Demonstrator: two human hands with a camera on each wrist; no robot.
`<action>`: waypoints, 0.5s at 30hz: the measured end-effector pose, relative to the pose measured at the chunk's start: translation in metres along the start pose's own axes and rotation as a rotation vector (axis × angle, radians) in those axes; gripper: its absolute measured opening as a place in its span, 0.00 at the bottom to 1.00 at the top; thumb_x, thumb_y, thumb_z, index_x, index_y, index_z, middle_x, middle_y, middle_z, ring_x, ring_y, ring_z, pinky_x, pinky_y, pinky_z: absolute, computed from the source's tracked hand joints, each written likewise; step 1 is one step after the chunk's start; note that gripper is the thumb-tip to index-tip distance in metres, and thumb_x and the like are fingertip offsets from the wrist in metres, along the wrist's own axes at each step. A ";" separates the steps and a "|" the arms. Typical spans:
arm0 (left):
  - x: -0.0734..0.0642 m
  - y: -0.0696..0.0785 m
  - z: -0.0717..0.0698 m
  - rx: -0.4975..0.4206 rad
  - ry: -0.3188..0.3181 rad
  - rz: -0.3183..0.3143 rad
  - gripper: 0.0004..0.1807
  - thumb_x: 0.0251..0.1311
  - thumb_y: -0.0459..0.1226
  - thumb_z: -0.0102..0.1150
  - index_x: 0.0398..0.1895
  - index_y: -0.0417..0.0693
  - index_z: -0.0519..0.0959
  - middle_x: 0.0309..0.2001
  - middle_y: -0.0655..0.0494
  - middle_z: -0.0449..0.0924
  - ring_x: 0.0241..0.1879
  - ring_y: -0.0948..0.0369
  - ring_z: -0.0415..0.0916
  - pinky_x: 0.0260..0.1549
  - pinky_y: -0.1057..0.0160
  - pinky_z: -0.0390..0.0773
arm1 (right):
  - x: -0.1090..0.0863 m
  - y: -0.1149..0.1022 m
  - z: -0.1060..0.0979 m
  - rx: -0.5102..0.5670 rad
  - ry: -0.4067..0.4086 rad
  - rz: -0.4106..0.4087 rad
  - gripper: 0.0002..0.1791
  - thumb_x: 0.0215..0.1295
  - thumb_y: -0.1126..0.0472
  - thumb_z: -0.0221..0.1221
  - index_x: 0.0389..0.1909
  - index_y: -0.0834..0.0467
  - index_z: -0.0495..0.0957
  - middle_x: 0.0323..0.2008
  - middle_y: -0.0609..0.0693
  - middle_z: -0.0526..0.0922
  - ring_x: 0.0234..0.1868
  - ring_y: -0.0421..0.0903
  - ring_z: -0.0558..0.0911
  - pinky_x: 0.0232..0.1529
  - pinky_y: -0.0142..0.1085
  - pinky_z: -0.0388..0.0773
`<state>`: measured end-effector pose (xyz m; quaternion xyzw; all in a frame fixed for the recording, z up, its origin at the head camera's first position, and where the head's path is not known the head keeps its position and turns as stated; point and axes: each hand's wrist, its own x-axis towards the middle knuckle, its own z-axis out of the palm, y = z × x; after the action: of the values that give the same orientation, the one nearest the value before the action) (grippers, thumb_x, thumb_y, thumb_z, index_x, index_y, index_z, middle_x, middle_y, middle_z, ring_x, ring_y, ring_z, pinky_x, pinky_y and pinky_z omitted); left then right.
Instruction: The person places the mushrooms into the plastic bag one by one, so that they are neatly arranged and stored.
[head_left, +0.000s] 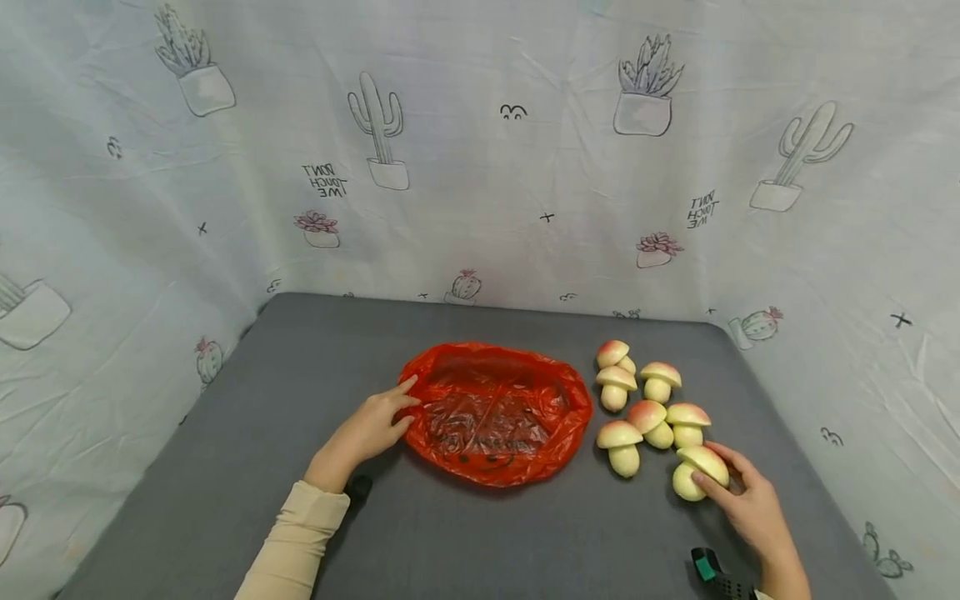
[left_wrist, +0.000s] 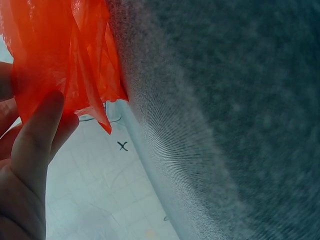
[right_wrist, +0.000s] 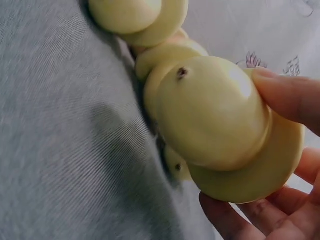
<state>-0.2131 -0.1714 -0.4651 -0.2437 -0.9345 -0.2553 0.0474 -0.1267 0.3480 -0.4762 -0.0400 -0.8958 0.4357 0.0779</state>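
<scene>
A red plastic bag [head_left: 577, 417] lies on the grey table with its wide mouth facing up. My left hand [head_left: 378, 421] is at the bag's left rim; in the left wrist view its thumb and fingers pinch the thin red plastic [left_wrist: 45, 55]. On the right, my right hand [head_left: 753, 504] grips a toy mushroom [head_left: 703, 468] with a pale yellow cap and a round stem. The right wrist view shows this mushroom [right_wrist: 210, 110] between thumb and fingers, its stem end facing the camera and a small dark spot on it.
Several similar mushrooms with pink-yellow caps stand or lie between the bag and my right hand, among them one mushroom [head_left: 621, 446] nearest the bag and one [head_left: 661, 381] farther back. A white curtain [head_left: 480, 167] printed with cacti surrounds the table [head_left: 525, 542].
</scene>
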 end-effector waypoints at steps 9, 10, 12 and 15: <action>-0.002 -0.002 -0.002 -0.003 0.017 -0.001 0.16 0.57 0.29 0.60 0.50 0.33 0.80 0.67 0.38 0.64 0.58 0.43 0.72 0.53 0.47 0.74 | 0.003 -0.022 0.003 0.098 0.079 -0.155 0.31 0.61 0.67 0.61 0.64 0.71 0.63 0.50 0.25 0.66 0.49 0.17 0.69 0.40 0.14 0.71; -0.002 -0.001 -0.002 0.001 0.016 -0.002 0.16 0.57 0.29 0.60 0.50 0.33 0.80 0.67 0.38 0.64 0.58 0.43 0.72 0.53 0.47 0.74 | 0.004 -0.025 0.003 0.102 0.085 -0.177 0.31 0.61 0.68 0.61 0.63 0.71 0.64 0.51 0.26 0.66 0.50 0.18 0.69 0.41 0.14 0.71; -0.002 -0.001 -0.002 0.009 0.006 -0.006 0.16 0.58 0.30 0.60 0.50 0.34 0.80 0.67 0.39 0.64 0.58 0.44 0.72 0.53 0.48 0.74 | 0.006 -0.030 0.005 0.120 0.094 -0.224 0.30 0.60 0.71 0.61 0.63 0.72 0.64 0.53 0.28 0.67 0.51 0.19 0.69 0.42 0.14 0.71; -0.002 0.000 -0.001 0.012 -0.010 -0.009 0.17 0.59 0.30 0.60 0.51 0.34 0.80 0.68 0.39 0.63 0.58 0.44 0.72 0.53 0.48 0.74 | 0.010 -0.037 0.007 0.160 0.091 -0.293 0.30 0.57 0.75 0.61 0.63 0.72 0.65 0.55 0.31 0.70 0.53 0.22 0.70 0.44 0.14 0.71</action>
<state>-0.2118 -0.1726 -0.4649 -0.2407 -0.9373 -0.2486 0.0430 -0.1376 0.3208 -0.4502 0.0776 -0.8501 0.4874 0.1839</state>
